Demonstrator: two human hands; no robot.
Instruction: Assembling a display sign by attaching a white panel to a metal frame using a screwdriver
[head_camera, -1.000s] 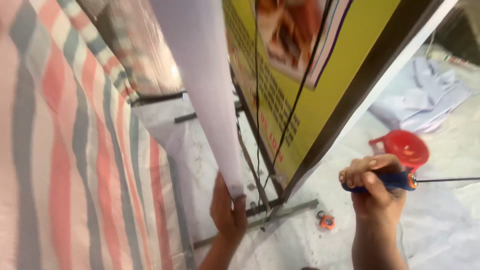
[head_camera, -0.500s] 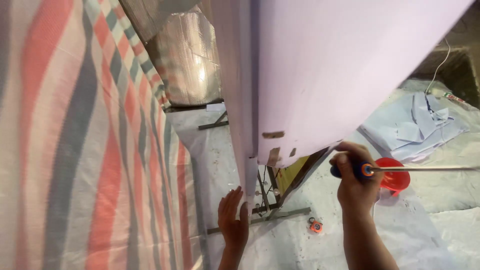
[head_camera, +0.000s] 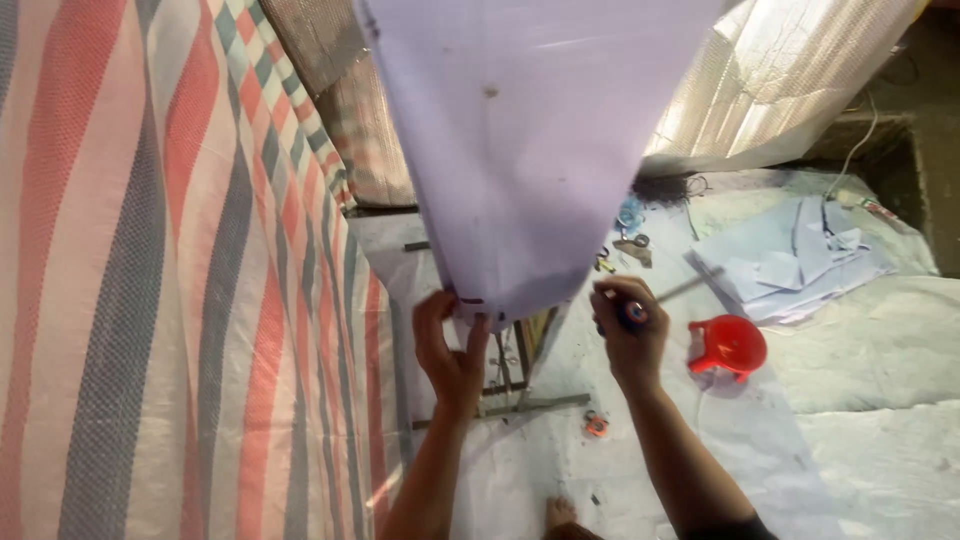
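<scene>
Panel: a big pale lilac banner panel (head_camera: 530, 150) hangs down the middle of the view, its lower edge at about the height of both hands, tilted so the blank back faces us.
Left hand: the left hand (head_camera: 450, 345) reaches up at 7 o'clock of the panel and grips its bottom corner, thumb in front, fingers (head_camera: 432, 305) curled round the edge, pinching the sheet, I judge to keep it steady and taut.
Right hand: the right hand (head_camera: 628, 335) sits at 5 o'clock of the panel's lower edge, fingers wrapped tight round the blue and orange handle of a screwdriver (head_camera: 632, 315); its thin shaft points off toward 2 o'clock, away from the panel, so the tool looks held ready rather than in use.
Frame: a dark metal frame (head_camera: 510, 405) lies on the floor right under the panel's lower edge, which seems to be what the sheet belongs on.
Left side: a striped tarpaulin (head_camera: 150, 300) in red, grey and white fills the 9 o'clock side like a wall.
Floor: a red plastic stool (head_camera: 728, 345) stands at 3 o'clock of the right hand; folded white sheets (head_camera: 790, 265) lie beyond it at 2 o'clock; a small orange roll (head_camera: 596, 425) rests near the frame's end.
Back: silvery foil sheeting (head_camera: 770, 90) hangs behind the panel at 1 o'clock.
</scene>
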